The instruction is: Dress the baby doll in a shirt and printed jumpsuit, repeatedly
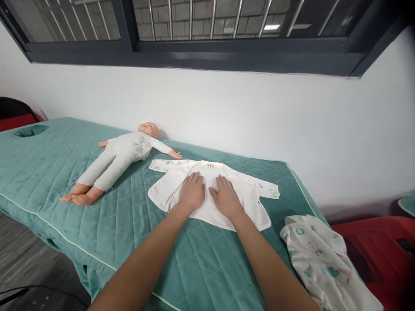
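A white baby shirt (207, 211) with printed sleeves lies spread open on the green quilted bed cover (201, 263), its inside and neck label facing up. My left hand (193, 190) rests flat on the middle-left of the cloth, fingers stretched out. Beside it, a small gap away, my right hand (225, 196) is also flat on the shirt, thumb pointing inward. Neither hand grips anything. To the left of the shirt a baby doll (125, 149) in a white body lies on its back, one hand close to the shirt's left sleeve.
Printed white baby clothing (319, 259) lies over the bed's right corner, near a red chair (382, 246). Behind the bed stands a white wall (201, 108) below a dark window frame (207, 56). A face hole (31, 130) opens at the bed's far left.
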Tool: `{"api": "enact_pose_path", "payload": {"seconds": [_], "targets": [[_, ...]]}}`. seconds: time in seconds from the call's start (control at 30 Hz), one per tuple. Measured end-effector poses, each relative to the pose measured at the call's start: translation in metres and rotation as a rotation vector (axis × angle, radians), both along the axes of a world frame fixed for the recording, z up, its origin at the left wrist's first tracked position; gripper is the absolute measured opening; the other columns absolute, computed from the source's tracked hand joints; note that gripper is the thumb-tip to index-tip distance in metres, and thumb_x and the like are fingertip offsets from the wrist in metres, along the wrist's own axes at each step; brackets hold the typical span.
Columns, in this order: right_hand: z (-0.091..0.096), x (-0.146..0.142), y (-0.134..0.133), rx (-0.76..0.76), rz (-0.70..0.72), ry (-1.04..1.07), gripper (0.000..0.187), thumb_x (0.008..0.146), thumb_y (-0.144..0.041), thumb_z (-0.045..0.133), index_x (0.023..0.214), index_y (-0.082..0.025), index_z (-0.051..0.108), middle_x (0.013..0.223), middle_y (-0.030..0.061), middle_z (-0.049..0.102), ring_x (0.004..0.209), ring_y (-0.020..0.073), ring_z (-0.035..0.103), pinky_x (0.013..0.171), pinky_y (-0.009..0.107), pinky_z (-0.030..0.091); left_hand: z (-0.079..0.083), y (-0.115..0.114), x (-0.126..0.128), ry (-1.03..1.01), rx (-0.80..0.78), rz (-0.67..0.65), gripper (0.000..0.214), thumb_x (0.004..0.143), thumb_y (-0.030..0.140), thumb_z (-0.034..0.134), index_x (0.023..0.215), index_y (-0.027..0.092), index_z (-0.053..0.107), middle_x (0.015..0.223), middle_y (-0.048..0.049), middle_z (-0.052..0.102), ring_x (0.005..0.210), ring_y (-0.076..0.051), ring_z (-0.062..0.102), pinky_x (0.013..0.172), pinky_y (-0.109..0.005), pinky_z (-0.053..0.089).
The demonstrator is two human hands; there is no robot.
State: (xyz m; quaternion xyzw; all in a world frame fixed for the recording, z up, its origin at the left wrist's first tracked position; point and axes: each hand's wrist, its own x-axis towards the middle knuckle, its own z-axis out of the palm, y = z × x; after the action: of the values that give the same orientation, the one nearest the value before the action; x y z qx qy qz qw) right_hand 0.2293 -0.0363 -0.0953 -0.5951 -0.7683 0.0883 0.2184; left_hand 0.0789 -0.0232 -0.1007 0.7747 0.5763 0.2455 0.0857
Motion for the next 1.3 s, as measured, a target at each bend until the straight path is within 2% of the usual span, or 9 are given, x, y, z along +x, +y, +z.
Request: {"api": "enact_pose_path", "payload": {"seconds": [0.17, 0.53, 0.7, 0.8, 0.93, 1.03, 1.17, 1.23, 1.3], "targets": [[0.002, 0.008, 0.008, 0.103, -0.165, 0.064, 0.053, 0.090, -0.030, 0.048, 0.137, -0.006, 0.042, 0.159, 0.0213, 0.020, 0.149, 0.0357, 0.003, 0.118, 0.054, 0.018, 0.002, 0.035, -0.015, 0.041, 0.023, 0.032, 0.040, 0.094, 0.024, 0.039, 0.129, 0.011, 0.052, 0.145, -0.0171, 0.047, 0.137, -0.027, 0.040, 0.113, -0.042, 0.031], [0.001, 0.008, 0.006, 0.193, -0.241, 0.028, 0.065, 0.086, -0.024, 0.050, 0.146, -0.007, 0.029, 0.162, 0.0199, 0.002, 0.149, 0.0351, -0.003, 0.119, 0.053, 0.016, 0.011, 0.046, -0.017, 0.049, 0.137, 0.191, 0.057, 0.086, 0.012, 0.042, 0.142, 0.017, 0.038, 0.142, -0.0146, 0.045, 0.129, -0.030, 0.041, 0.106, -0.046, 0.035], [0.002, 0.009, 0.007, 0.192, -0.314, -0.011, 0.068, 0.086, -0.025, 0.050, 0.147, -0.007, 0.027, 0.162, 0.0190, 0.003, 0.149, 0.0338, 0.000, 0.119, 0.051, 0.018, 0.013, 0.051, -0.018, 0.097, 0.120, 0.217, 0.064, 0.083, 0.006, 0.041, 0.143, 0.026, 0.040, 0.141, -0.0123, 0.044, 0.129, -0.030, 0.041, 0.102, -0.045, 0.039], [0.003, 0.008, 0.007, 0.184, -0.289, -0.054, 0.065, 0.088, -0.025, 0.048, 0.147, -0.007, 0.029, 0.162, 0.0196, 0.007, 0.150, 0.0334, 0.003, 0.119, 0.050, 0.020, 0.014, 0.052, -0.018, 0.103, 0.108, 0.216, 0.057, 0.085, 0.007, 0.040, 0.139, 0.022, 0.045, 0.140, -0.0150, 0.045, 0.128, -0.032, 0.042, 0.099, -0.046, 0.042], [0.004, 0.005, 0.001, 0.141, -0.242, -0.134, 0.056, 0.091, -0.025, 0.042, 0.143, -0.005, 0.037, 0.157, 0.0205, 0.027, 0.147, 0.0319, 0.020, 0.117, 0.047, 0.026, 0.013, 0.039, -0.017, 0.112, 0.098, 0.105, 0.044, 0.087, 0.007, 0.037, 0.128, 0.013, 0.053, 0.132, -0.0171, 0.053, 0.129, -0.030, 0.044, 0.104, -0.046, 0.042], [0.006, -0.004, -0.006, 0.133, -0.161, -0.187, 0.048, 0.092, -0.022, 0.041, 0.136, -0.006, 0.047, 0.150, 0.0200, 0.041, 0.143, 0.0311, 0.033, 0.118, 0.047, 0.025, 0.012, 0.016, -0.024, 0.096, 0.167, -0.091, 0.041, 0.086, 0.008, 0.042, 0.126, 0.010, 0.054, 0.138, -0.0172, 0.051, 0.139, -0.029, 0.036, 0.114, -0.046, 0.034], [0.021, -0.040, 0.002, 0.144, 0.014, -0.088, 0.042, 0.095, -0.027, 0.038, 0.129, -0.009, 0.055, 0.144, 0.0166, 0.050, 0.138, 0.0273, 0.040, 0.118, 0.045, 0.026, 0.025, -0.017, -0.066, -0.038, 0.256, -0.380, 0.043, 0.087, 0.009, 0.043, 0.127, 0.017, 0.054, 0.144, -0.0109, 0.049, 0.144, -0.024, 0.029, 0.117, -0.045, 0.033], [0.033, -0.069, 0.020, 0.152, 0.064, 0.035, 0.044, 0.098, -0.035, 0.037, 0.132, -0.013, 0.052, 0.143, 0.0137, 0.052, 0.135, 0.0246, 0.044, 0.116, 0.041, 0.031, 0.040, -0.021, -0.109, -0.089, 0.287, -0.343, 0.043, 0.088, 0.009, 0.043, 0.127, 0.020, 0.054, 0.145, -0.0090, 0.048, 0.145, -0.023, 0.029, 0.117, -0.044, 0.034], [0.047, -0.104, 0.049, 0.136, 0.091, 0.136, 0.047, 0.098, -0.042, 0.037, 0.137, -0.018, 0.048, 0.143, 0.0103, 0.053, 0.134, 0.0231, 0.046, 0.112, 0.039, 0.035, 0.056, -0.012, -0.167, -0.109, 0.327, -0.202, 0.040, 0.090, 0.013, 0.044, 0.126, 0.022, 0.056, 0.144, -0.0077, 0.049, 0.144, -0.023, 0.030, 0.118, -0.047, 0.032]]}}
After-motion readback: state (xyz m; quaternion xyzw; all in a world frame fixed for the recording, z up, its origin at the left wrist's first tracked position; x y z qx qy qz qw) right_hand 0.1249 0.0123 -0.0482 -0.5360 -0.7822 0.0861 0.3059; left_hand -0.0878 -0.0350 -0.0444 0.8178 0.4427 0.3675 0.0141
